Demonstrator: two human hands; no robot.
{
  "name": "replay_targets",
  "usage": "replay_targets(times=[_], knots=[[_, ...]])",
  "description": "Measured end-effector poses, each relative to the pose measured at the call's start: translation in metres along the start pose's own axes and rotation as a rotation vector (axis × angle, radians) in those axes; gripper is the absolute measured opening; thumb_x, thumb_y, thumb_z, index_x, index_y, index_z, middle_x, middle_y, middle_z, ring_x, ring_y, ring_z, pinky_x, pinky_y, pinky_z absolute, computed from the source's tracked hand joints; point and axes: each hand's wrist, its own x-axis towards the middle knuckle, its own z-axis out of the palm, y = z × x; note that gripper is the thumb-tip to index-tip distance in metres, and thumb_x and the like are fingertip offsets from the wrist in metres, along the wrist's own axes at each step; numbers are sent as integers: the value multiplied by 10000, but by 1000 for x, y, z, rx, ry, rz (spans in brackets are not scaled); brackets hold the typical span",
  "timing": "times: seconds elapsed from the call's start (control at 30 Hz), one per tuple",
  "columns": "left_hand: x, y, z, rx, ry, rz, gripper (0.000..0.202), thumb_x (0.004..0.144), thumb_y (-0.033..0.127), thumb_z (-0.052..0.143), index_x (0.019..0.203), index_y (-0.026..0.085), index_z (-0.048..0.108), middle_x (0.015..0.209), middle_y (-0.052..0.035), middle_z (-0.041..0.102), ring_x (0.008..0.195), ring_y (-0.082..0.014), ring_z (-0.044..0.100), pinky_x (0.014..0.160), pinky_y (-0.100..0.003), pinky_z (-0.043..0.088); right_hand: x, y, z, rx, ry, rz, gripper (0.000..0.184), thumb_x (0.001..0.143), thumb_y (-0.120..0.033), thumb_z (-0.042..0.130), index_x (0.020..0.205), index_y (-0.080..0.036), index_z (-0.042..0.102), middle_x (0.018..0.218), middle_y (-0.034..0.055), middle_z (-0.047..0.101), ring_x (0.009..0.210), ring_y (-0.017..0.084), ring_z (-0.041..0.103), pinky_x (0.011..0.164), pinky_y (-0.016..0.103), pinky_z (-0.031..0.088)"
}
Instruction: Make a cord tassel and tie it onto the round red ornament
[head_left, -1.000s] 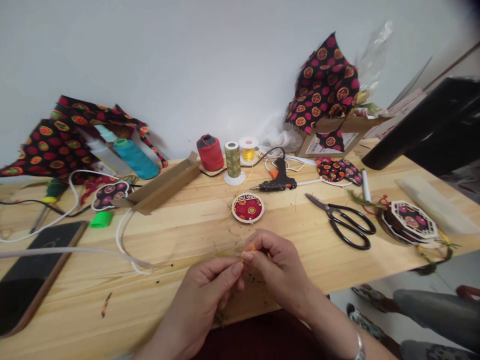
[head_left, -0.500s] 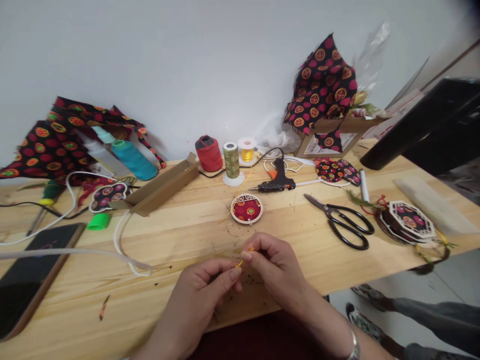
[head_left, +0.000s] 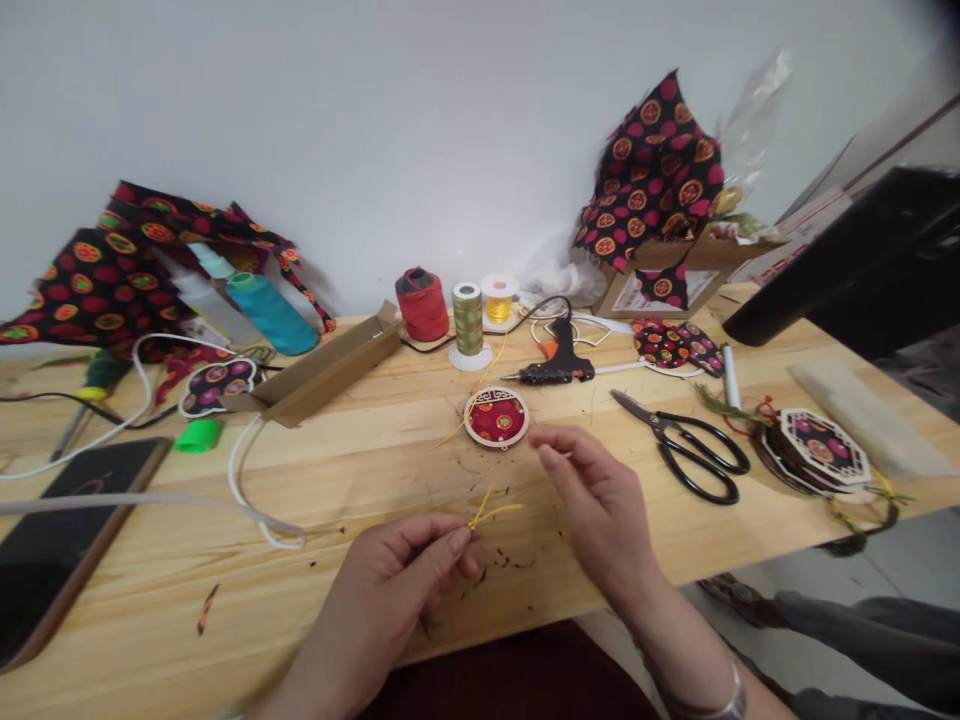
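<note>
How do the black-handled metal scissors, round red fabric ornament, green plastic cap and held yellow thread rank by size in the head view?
1. Scissors
2. Ornament
3. Green cap and held thread: unsure; similar spans, thread partly hidden.

Left hand [head_left: 397, 575] conceals the pinched part of a yellow cord [head_left: 499, 511]; frame edges crop a phone [head_left: 75, 565] and bystander's legs [head_left: 840, 628].

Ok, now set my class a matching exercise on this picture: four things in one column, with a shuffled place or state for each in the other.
Column one:
1. Left hand
2. Right hand
3. Scissors
4. Phone

Column two:
A. Black-handled, lying right of the round red ornament
B. Pinching yellow cord
C. At the picture's left edge
D. Fingers curled, apart from the cord

Pairs: 1-B, 2-D, 3-A, 4-C
</note>
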Motion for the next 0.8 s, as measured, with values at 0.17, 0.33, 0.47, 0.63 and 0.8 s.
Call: replay_targets(times=[0.17,0.33,0.47,0.63,0.8], knots=[[3,1,-2,72,-42,8,301,769,445,617,714,164,710,548,27,529,486,-97,367,453,-219,265,1,-11,-7,-218,-342,-489,248,852,-108,569,1078,-196,621,1110,65,646,1088,187,515,964,350,377],[3,4,-1,40,-108,-8,289,775,421,608,713,156,705,538,27,517,467,-87,328,444,-227,221,-3,-4,-1,-228,-592,-425,254,871,-121,557,1093,-222,628,923,36,673,877,159,574,790,292,448],[2,6,-1,-47,-130,-29,291,767,383,618,618,141,678,525,18,524,452,-71,289,443,-232,183,-4,3,-1,-198,-602,-384,224,881,-112,525,1004,-225,674,812,33,624,767,142,553,663,240,443],[2,7,-2,-81,-163,-36,287,768,381,630,632,135,688,520,18,534,441,-65,268,443,-236,177,-5,4,-4,-191,-541,-410,171,875,-95,513,906,-183,656,797,37,595,775,142,547,676,241,441],[0,9,-3,35,-137,-40,282,779,387,618,638,152,683,537,18,549,469,-85,311,459,-234,203,-2,1,-7,-213,-512,-380,151,888,-118,501,860,-178,636,777,31,590,764,135,557,672,232,452]])
